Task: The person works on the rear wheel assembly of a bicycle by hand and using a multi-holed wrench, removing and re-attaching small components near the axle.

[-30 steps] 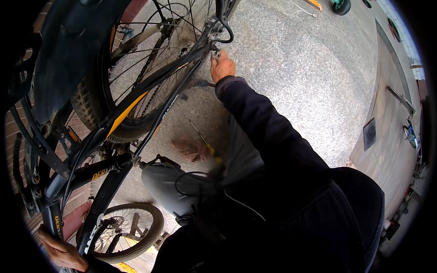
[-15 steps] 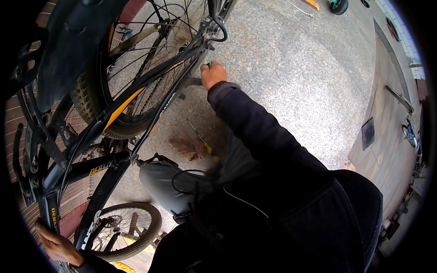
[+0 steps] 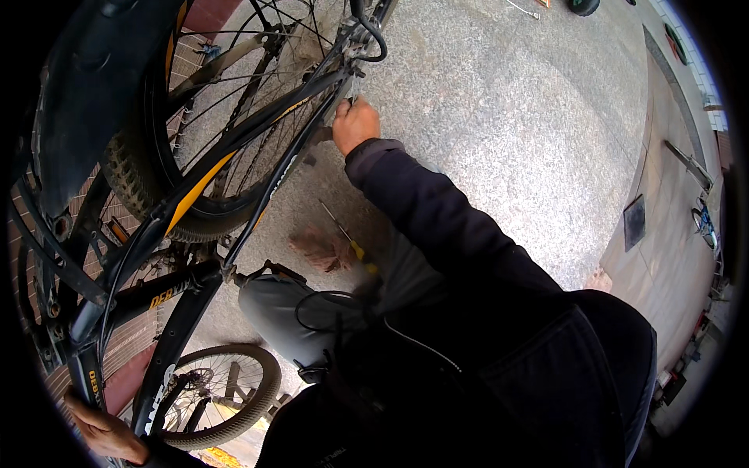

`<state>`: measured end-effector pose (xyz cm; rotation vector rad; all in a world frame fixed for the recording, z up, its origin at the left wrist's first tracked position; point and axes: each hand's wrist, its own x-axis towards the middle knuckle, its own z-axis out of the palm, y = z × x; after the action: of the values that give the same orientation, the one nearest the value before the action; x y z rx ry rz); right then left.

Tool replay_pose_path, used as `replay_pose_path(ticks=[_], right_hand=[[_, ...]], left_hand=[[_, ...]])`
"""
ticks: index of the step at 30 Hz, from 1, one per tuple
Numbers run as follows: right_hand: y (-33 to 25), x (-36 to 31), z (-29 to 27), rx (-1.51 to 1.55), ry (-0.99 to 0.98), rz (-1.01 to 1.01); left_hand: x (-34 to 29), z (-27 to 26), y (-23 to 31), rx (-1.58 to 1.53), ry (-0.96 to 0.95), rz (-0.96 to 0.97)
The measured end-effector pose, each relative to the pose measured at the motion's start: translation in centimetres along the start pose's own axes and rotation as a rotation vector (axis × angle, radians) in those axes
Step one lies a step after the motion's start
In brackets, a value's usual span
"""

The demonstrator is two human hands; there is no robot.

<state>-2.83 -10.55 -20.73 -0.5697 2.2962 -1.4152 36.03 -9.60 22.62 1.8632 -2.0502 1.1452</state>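
Note:
A black bicycle frame (image 3: 199, 210) with orange-yellow stripes fills the left side, its rear wheel (image 3: 222, 207) behind the stays. At lower left, my left hand (image 3: 107, 433) is closed around a frame tube, its fingertips partly hidden. My right hand (image 3: 356, 125) is closed in a pinch just below the rear axle and derailleur area (image 3: 359, 43). A small thin metallic piece shows above its fingertips, too small to name. On the floor beside my knee lie a screwdriver (image 3: 343, 228) with a yellow handle and a crumpled reddish-brown cloth (image 3: 321, 248).
Another bicycle wheel (image 3: 269, 390) with a knobby tyre is at lower left. My bent grey-trousered knee (image 3: 265, 312) is close to the pedal. A thin metal tool (image 3: 521, 8) lies at the top. A dark square plate (image 3: 634, 223) is on the paving at right.
The bicycle's rear part has shifted slightly left. My right hand has moved a little left and up with it; my left hand stays on the frame tube.

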Motion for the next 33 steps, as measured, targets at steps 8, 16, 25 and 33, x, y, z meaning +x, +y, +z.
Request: replay_pose_path(ticks=[8,16,25,33], right_hand=[[5.4,6.6,-0.9,-0.338,0.129,-0.419],[5.1,7.7,-2.4,-0.387,0.041,-0.514],[1.1,0.8,-0.1,0.032,-0.099,0.14],[2.1,1.0,-0.6,-0.237,-0.036,-0.241]], left_hand=[[0.3,-0.3,-0.9,0.041,0.083,0.107],[0.0,-0.5,1.1,0.024,0.031,0.022],[0.0,-0.1,0.4,0.023,0.044,0.036],[0.1,0.1,-0.3,0.047,0.059,0.113]])
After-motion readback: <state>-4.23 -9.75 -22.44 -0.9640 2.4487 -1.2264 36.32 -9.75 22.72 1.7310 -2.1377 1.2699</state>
